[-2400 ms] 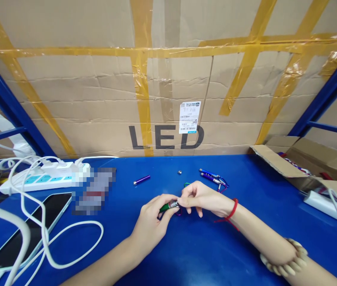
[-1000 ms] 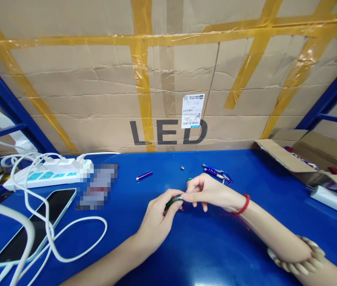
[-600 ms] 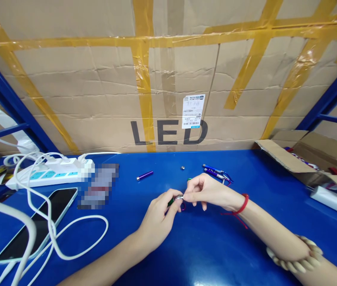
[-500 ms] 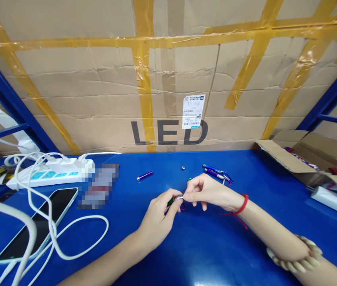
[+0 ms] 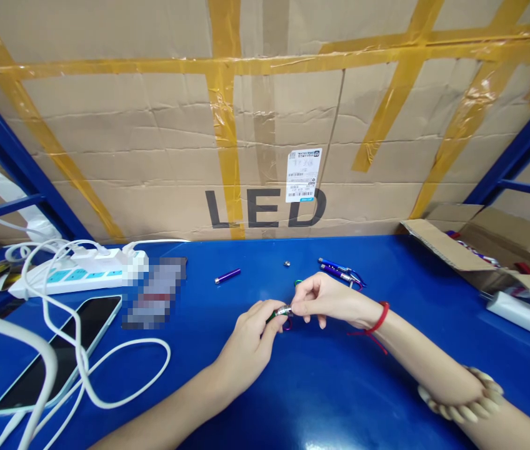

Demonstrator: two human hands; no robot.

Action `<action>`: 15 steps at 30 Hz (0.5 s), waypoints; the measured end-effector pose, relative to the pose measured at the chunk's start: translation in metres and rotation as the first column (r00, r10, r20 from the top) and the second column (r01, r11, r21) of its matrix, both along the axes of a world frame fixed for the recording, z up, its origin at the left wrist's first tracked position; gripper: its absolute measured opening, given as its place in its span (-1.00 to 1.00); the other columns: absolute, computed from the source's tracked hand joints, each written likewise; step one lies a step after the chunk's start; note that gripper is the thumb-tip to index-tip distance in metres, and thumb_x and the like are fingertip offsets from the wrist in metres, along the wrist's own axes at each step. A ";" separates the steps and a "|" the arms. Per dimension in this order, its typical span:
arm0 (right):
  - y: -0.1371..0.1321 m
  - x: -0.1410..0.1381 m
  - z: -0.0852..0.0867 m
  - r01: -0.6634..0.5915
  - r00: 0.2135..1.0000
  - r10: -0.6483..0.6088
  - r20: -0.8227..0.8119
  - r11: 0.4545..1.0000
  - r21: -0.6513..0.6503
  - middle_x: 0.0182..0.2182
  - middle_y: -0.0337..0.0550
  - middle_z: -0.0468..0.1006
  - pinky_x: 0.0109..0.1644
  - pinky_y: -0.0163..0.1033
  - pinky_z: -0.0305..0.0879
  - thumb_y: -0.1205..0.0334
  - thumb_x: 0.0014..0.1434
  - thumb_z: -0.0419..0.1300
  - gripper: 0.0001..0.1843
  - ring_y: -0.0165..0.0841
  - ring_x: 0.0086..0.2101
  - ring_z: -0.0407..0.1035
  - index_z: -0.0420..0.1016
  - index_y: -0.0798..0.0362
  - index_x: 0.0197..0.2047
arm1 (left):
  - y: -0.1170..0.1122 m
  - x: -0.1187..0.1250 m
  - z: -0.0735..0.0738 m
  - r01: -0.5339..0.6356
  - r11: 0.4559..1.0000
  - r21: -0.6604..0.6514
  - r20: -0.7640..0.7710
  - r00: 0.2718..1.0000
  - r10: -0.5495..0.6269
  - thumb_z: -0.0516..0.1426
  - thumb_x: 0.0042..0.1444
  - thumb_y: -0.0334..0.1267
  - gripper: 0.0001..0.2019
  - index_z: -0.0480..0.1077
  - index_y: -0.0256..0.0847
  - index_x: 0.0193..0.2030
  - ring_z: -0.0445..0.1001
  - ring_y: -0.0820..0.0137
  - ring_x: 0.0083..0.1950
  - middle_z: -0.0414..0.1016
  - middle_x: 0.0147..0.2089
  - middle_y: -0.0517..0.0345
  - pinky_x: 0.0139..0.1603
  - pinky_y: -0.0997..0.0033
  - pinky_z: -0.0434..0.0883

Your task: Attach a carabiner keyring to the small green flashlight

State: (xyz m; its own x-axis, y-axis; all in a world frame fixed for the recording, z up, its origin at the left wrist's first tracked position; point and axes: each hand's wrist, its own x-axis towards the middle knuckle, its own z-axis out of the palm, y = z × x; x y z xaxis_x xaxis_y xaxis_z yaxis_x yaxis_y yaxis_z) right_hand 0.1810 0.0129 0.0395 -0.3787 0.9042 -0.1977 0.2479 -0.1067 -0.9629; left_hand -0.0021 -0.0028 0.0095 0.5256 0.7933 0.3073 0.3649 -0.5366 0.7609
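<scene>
My left hand (image 5: pixel 249 340) is closed around a slim green penlight with a silver metal end (image 5: pixel 284 310), held above the blue table. Most of its green body is hidden by my fingers. My right hand (image 5: pixel 325 300) pinches the tip of the silver end between thumb and forefinger. A green cord loop (image 5: pixel 298 283) shows behind the right hand, and a purple ring (image 5: pixel 287 325) lies just under the penlight. Beyond my hands are a purple tube (image 5: pixel 227 276), a small silver cap-like piece (image 5: pixel 287 264), and blue and purple penlights (image 5: pixel 337 272) with cords.
At left are a white power strip (image 5: pixel 82 275), tangled white cables (image 5: pixel 82 350), a phone (image 5: pixel 59 356) and a blurred-out item (image 5: pixel 155 294). An open cardboard box (image 5: pixel 494 244) and a white strip (image 5: pixel 522 315) sit at right. A large taped carton (image 5: pixel 162 156) walls the back.
More of the penlight's silver end now shows between my fingers, and my right fingertips sit slightly farther right. Nothing on the table has moved.
</scene>
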 end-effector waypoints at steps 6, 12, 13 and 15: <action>-0.003 -0.001 0.002 0.001 0.999 -0.003 0.054 1.000 0.029 -0.66 -0.24 0.43 -0.71 -0.53 0.23 0.12 -0.24 0.38 -0.70 -0.55 -0.64 0.26 0.49 0.19 -0.52 | -0.001 -0.001 -0.003 0.040 0.999 0.032 0.003 0.999 -0.040 -0.10 0.23 -0.31 -0.79 0.34 -0.22 -0.22 0.34 0.48 -0.42 0.41 -0.38 0.17 -0.35 0.52 0.27; -0.005 -0.004 -0.001 -0.025 0.997 0.024 0.069 1.000 0.018 -0.65 -0.25 0.43 -0.71 -0.50 0.28 0.10 -0.19 0.34 -0.70 -0.54 -0.66 0.28 0.47 0.19 -0.52 | 0.000 -0.002 -0.008 0.047 0.998 0.036 0.024 0.999 -0.048 -0.09 0.23 -0.32 -0.79 0.36 -0.21 -0.23 0.37 0.46 -0.38 0.44 -0.35 0.17 -0.32 0.52 0.29; -0.005 -0.004 -0.001 -0.039 0.996 0.038 0.076 0.999 0.017 -0.65 -0.25 0.43 -0.71 -0.49 0.29 0.09 -0.16 0.33 -0.70 -0.53 -0.66 0.29 0.47 0.19 -0.51 | 0.000 -0.002 -0.008 0.049 0.998 0.041 0.017 0.999 -0.050 -0.09 0.22 -0.32 -0.79 0.36 -0.20 -0.24 0.38 0.46 -0.37 0.44 -0.35 0.17 -0.31 0.52 0.29; -0.005 -0.004 -0.002 -0.088 0.991 0.084 0.100 0.996 0.032 -0.65 -0.24 0.42 -0.70 -0.48 0.30 0.09 -0.09 0.27 -0.71 -0.51 -0.64 0.31 0.48 0.19 -0.47 | 0.000 -0.002 -0.009 0.053 0.997 0.051 -0.002 0.999 -0.053 -0.08 0.22 -0.34 -0.80 0.36 -0.20 -0.25 0.39 0.45 -0.33 0.45 -0.31 0.17 -0.29 0.52 0.28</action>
